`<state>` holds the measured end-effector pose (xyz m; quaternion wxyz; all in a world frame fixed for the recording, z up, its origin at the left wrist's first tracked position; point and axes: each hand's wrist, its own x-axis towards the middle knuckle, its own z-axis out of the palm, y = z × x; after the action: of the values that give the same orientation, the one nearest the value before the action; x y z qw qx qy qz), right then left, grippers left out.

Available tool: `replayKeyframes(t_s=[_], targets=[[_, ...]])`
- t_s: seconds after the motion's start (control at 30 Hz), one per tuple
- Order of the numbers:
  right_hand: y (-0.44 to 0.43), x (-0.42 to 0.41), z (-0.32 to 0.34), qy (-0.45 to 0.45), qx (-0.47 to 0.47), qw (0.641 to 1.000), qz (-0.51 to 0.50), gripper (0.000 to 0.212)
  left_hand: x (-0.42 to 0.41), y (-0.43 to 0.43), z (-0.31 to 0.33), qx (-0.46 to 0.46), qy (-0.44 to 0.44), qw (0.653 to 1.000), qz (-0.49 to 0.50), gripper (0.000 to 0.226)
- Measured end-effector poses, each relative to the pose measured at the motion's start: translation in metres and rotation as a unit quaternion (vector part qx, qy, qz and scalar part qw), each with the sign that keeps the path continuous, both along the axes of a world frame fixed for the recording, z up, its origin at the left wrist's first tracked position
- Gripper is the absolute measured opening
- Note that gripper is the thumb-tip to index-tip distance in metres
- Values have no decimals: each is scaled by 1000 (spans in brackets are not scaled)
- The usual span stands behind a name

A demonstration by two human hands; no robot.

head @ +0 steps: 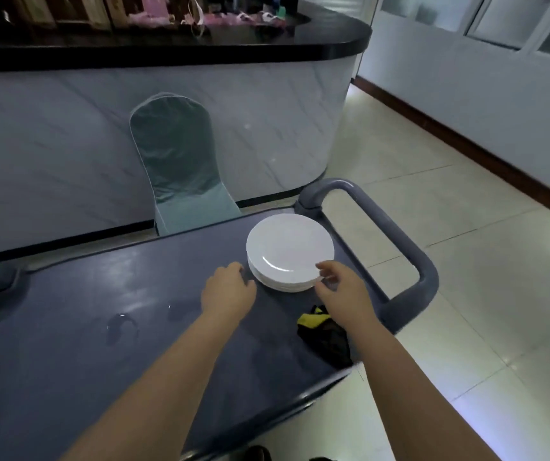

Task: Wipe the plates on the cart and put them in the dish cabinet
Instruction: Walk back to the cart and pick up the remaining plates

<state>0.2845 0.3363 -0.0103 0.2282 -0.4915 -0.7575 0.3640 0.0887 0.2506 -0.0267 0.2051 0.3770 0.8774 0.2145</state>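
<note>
Plate stack (289, 251) flanked, just ahead: left hand (228, 291) loosely curled beside left rim, nothing held; right hand (340, 287) touching near-right rim, grip undetermined.

L hand (228, 291) & R hand (340, 287): both bare, skin showing fingertips to wrist. L forearm (154, 377) & R forearm (409, 377) bare too, uncovered all the way to the bottom edge of the frame. Two dark rounded shapes (257, 453) at the bottom edge, poss. shoe toes; too cropped to tell.
</note>
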Motion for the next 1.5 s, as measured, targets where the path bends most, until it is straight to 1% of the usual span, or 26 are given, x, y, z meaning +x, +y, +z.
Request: replayKeyframes(t_s=[0.17,0.3,0.37,0.43,0.5,0.53,0.6,0.7,0.8,0.87,0.93,1.0,1.1,1.2,1.33,1.43,1.5], targets=[[73,-14,-19,-20,-56,998,-25,37,-25,61,-26,12,-117,990,78,52],[119,-17,-35,-24,-83,996,-24,44,-28,102,-42,11,-206,970,126,50],[135,-15,-42,-22,-113,993,-23,50,-25,116,-50,23,-264,949,172,47],[149,-16,-50,-19,-191,981,-35,62,-24,123,-53,42,-318,919,230,44],[159,-19,-59,-18,-263,963,-57,73,-26,129,-55,56,-371,884,278,34],[163,-20,-64,-12,-285,956,-62,72,-27,132,-55,60,-389,871,293,31],[167,-21,-72,-6,-302,952,-52,59,-28,136,-57,57,-404,858,313,33],[170,-23,-73,-36,-274,961,-9,43,-26,143,-56,60,-403,850,335,35],[175,-22,-73,-24,-273,962,8,39,-28,145,-55,68,-429,825,363,36],[179,-20,-74,-1,-292,957,3,37,-32,144,-50,75,-454,802,381,26],[183,-18,-76,19,-318,948,-3,36,-36,143,-46,81,-476,786,386,18],[185,-15,-76,29,-337,941,-4,37,-36,140,-42,88,-490,781,377,20],[189,-12,-78,42,-370,928,-12,40,-33,136,-37,90,-501,784,355,24],[193,-9,-77,79,-417,905,-22,41,-28,131,-30,84,-517,788,323,20],[194,-8,-74,123,-461,878,-28,40,-25,126,-31,95,-516,797,299,13],[192,-8,-74,141,-469,871,-34,43,-24,124,-35,110,-509,801,296,24],[192,-8,-73,150,-466,871,-37,42,-24,124,-36,120,-508,800,296,28]])
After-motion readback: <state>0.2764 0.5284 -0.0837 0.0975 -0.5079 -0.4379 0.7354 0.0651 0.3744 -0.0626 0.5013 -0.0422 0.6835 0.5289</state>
